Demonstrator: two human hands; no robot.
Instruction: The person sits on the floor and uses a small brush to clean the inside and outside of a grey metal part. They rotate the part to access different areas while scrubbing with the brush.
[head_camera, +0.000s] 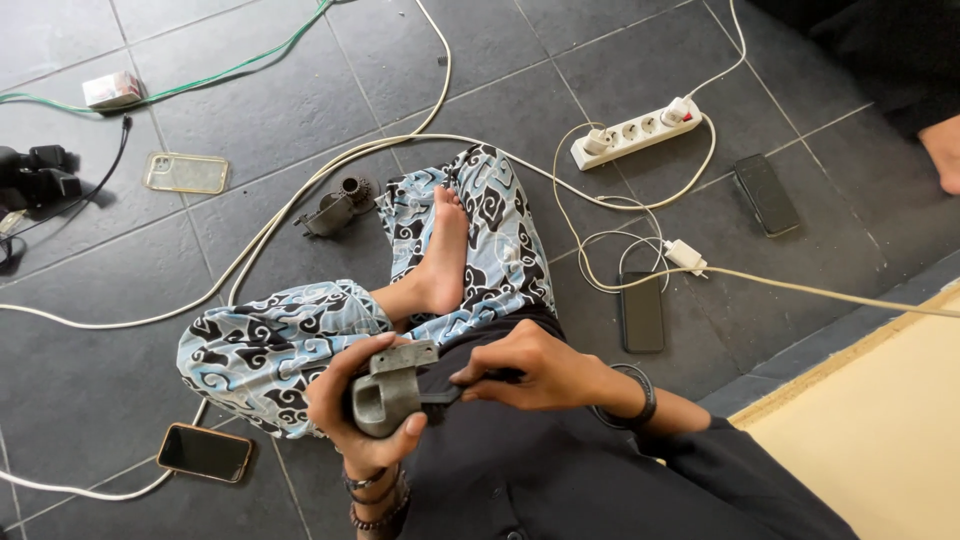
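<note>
Two hands | left hand (345, 405) clamped around grey metal part (388, 398) | right hand (530, 365) pinching dark tool (450, 394) against it

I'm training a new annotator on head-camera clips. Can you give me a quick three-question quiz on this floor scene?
1. True or false: the left hand grips a grey metal part.
2. What does the right hand hold against that part? A) a dark slim tool B) a phone C) a plug
3. Fill in: the white power strip lies on the dark ___ floor.

Key: 1 true; 2 A; 3 tiled.
</note>
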